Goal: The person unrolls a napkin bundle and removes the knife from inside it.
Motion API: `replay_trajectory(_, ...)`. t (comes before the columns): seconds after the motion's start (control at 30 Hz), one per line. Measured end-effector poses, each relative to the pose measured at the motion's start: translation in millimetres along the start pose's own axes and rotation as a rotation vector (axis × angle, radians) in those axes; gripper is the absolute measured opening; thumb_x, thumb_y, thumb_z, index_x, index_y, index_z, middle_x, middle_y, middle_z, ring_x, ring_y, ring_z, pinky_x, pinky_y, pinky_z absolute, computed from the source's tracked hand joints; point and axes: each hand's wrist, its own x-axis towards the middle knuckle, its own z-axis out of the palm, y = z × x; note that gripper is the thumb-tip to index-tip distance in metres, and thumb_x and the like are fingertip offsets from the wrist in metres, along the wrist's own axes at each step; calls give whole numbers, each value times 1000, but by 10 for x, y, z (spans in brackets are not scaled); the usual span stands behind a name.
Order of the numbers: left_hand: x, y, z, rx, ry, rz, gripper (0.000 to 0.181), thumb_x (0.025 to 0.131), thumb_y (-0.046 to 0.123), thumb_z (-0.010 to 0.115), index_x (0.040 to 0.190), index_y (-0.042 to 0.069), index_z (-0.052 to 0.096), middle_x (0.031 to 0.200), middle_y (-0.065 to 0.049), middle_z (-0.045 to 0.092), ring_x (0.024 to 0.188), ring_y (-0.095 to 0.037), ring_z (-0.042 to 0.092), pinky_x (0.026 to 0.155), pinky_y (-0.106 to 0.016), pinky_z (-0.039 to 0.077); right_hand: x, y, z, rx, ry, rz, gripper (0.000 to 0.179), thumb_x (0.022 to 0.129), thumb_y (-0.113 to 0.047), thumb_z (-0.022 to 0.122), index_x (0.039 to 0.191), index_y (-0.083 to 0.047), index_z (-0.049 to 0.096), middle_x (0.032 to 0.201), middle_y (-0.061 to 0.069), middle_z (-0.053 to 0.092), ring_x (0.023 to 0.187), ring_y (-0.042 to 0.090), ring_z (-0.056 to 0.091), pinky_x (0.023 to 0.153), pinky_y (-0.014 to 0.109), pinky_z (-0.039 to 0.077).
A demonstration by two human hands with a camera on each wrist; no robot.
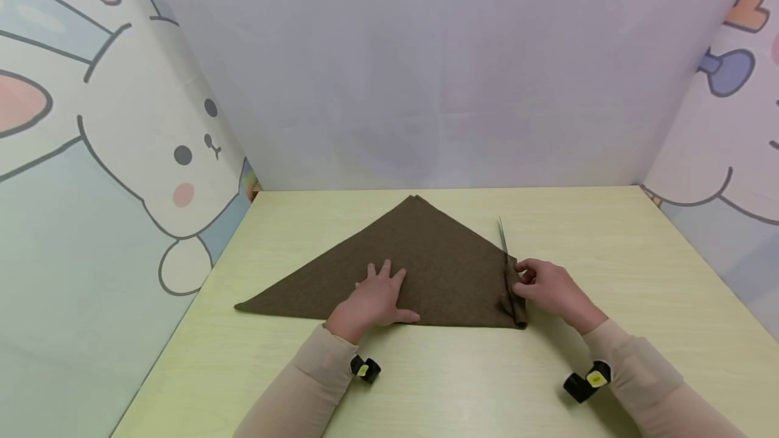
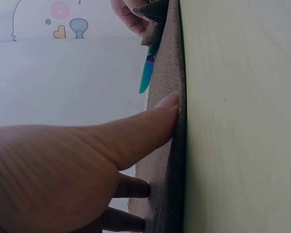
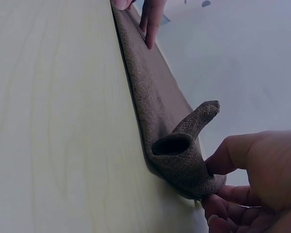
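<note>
A brown cloth (image 1: 438, 269) lies folded in a large triangle, its point toward the back. My left hand (image 1: 377, 295) rests on its middle with fingers spread, the thumb (image 2: 143, 128) along the front edge. The cloth's right end is turned inward in a roll (image 3: 179, 170), with a narrow tail of cloth sticking out. My right hand (image 1: 548, 289) pinches this rolled end between thumb and fingers. From the roll's far end a knife's shiny blade (image 1: 502, 232) sticks out; cloth hides its handle. In the left wrist view the blade (image 2: 146, 76) looks teal.
A pale wood-grain table (image 1: 462, 384) carries the cloth. Behind it stands a plain light backdrop (image 1: 438, 86), with cartoon-printed panels at the left (image 1: 140, 174) and right (image 1: 700, 147). A small black device (image 1: 365, 369) is on the left wrist, another (image 1: 587, 382) on the right.
</note>
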Motion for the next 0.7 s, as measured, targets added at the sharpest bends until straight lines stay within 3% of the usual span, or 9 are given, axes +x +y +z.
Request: replay_trajectory(0.7, -30, 3, -19, -6, 5, 12, 92, 74, 63, 61, 145, 13, 29, 148, -20, 15, 130, -49, 13, 88, -63, 33, -26, 46, -25, 16, -16, 54, 36, 81, -15, 61, 111, 4, 57, 85, 4, 59, 71, 18, 51, 59, 31, 43)
